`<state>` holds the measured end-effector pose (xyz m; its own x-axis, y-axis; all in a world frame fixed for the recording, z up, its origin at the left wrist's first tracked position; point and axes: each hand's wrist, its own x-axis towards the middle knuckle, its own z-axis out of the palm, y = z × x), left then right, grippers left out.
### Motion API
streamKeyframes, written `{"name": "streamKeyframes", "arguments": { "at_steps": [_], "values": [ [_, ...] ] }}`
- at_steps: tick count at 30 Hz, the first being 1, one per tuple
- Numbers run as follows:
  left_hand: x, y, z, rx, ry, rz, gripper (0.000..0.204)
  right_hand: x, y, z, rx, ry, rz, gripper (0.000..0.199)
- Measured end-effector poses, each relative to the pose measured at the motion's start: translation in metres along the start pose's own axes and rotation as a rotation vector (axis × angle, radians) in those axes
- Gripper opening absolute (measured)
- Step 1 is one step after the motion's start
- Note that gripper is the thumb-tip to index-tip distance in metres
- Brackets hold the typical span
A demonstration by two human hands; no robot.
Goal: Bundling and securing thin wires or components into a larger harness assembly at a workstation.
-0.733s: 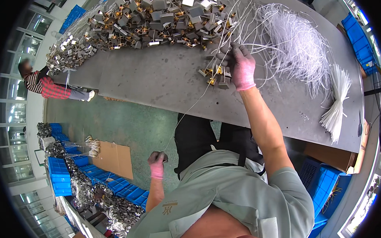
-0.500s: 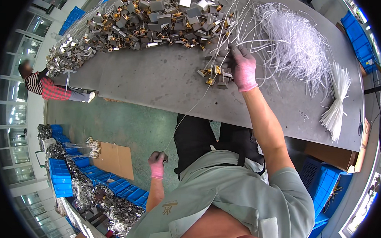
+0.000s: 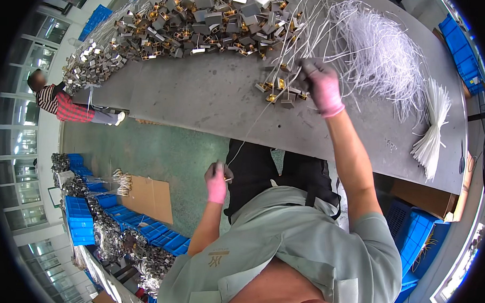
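My right hand (image 3: 320, 86), in a pink glove, reaches onto the grey table (image 3: 201, 99) and grips a small grey-and-brass part at the edge of a little cluster of such parts (image 3: 279, 90). A thin white wire (image 3: 254, 122) runs from there down to my left hand (image 3: 217, 181), also in a pink glove, which is held low beside my lap and pinches the wire's end. A long heap of the same metal parts (image 3: 167, 26) lies along the table's far side. Loose white wires (image 3: 379, 55) are spread to the right.
A tied bundle of white wires (image 3: 431, 136) lies near the table's right end. Blue crates (image 3: 80, 220) and piles of metal parts stand on the green floor at lower left, beside flat cardboard (image 3: 147, 196). Another person in a striped top (image 3: 68, 107) sits at far left.
My right hand has stayed at the small cluster of parts with only a slight shift. My left hand remains low by my lap, holding the wire.
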<state>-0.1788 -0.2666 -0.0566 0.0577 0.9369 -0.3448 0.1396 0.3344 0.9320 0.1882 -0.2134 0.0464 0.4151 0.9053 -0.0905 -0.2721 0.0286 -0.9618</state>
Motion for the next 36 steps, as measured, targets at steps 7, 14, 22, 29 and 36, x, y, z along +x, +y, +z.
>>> {"name": "streamKeyframes", "arguments": {
  "at_steps": [7, 14, 22, 29, 36],
  "values": [
    [0.045, 0.06, 0.088, -0.23, -0.076, 0.099, 0.031, -0.074, 0.047, 0.084, -0.308, -0.297, 0.115, 0.02],
    [0.097, 0.126, 0.155, -0.053, -0.375, 0.477, 0.053, -0.013, 0.026, -0.032, -0.601, 0.184, -0.077, 0.033],
    [0.19, 0.21, 0.177, -0.046, -0.174, 0.555, 0.069, -0.044, 0.061, -0.182, -1.494, 0.42, 0.075, 0.025],
    [0.207, 0.237, 0.223, 0.259, 0.19, 0.691, 0.054, -0.058, 0.05, -0.205, -0.762, 0.3, 0.279, 0.026],
    [0.219, 0.233, 0.209, 0.597, 0.0, 0.716, 0.053, -0.109, 0.054, -0.199, 0.526, 0.213, 0.115, 0.023]
  ]
}}
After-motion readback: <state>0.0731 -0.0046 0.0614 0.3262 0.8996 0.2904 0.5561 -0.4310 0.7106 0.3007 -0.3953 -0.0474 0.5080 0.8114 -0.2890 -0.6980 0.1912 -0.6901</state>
